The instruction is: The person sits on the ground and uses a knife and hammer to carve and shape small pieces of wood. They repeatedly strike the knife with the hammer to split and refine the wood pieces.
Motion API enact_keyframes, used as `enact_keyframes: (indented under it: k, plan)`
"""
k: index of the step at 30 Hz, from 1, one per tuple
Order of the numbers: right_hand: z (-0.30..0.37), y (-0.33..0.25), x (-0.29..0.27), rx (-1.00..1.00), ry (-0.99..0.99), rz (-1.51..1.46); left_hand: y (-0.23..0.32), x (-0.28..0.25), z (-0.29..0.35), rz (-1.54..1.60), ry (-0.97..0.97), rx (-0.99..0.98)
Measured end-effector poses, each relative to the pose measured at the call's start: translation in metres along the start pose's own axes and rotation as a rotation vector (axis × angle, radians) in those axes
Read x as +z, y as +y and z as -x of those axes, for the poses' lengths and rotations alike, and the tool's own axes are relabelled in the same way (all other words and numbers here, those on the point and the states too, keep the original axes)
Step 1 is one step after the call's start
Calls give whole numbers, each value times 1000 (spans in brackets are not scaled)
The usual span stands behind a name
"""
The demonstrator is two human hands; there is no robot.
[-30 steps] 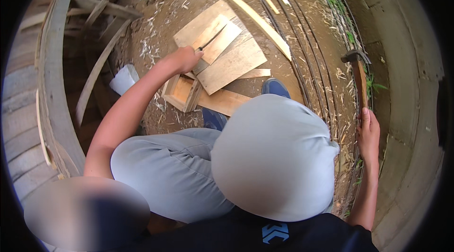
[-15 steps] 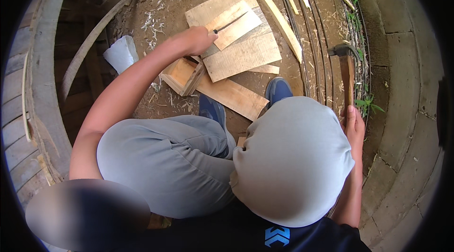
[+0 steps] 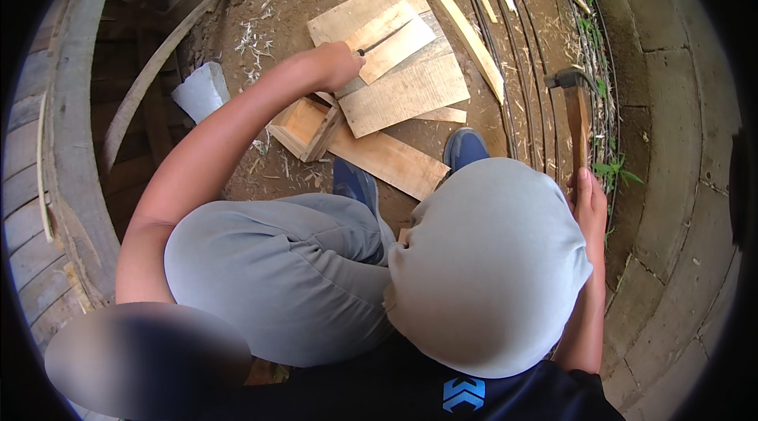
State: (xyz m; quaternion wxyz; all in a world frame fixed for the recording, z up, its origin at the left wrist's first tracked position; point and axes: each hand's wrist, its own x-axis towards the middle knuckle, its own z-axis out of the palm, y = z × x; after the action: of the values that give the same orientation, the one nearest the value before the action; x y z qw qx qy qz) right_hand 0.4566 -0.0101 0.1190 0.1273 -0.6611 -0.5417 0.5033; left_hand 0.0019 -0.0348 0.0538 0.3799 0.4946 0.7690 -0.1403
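My left hand is closed around a thin-bladed hand tool, whose handle is mostly hidden by the fingers. The slender dark blade lies across a small pale board. Under that board are wider wooden boards lying flat on the ground. Down at the right, beside my raised knee, my right hand grips a hammer by its wooden handle. The hammer's dark metal head points away from me. A small wooden box sits below my left wrist, against a long plank.
A curved wood strip and dark cables run along the dirt at the right. A pale stone-like block lies left of my forearm. Weathered timbers stand at far left, a concrete edge at far right. Wood shavings litter the ground.
The hammer and my right hand have shifted very slightly up and left. My left hand and the thin-bladed tool hold almost the same place on the board.
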Motion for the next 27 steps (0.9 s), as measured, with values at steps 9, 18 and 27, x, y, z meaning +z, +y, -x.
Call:
enact_keyframes:
  k: [9,18,27]
  plan:
    - [-40,-26,39,-95,-130,-40,7,-5,9,-47,-11,-30]
    - [-81,-77,111,-567,-137,433,6,-9,3,-44,-38,-29]
    - [-124,-38,152,-711,-165,572,20,-27,4,-90,-123,-38]
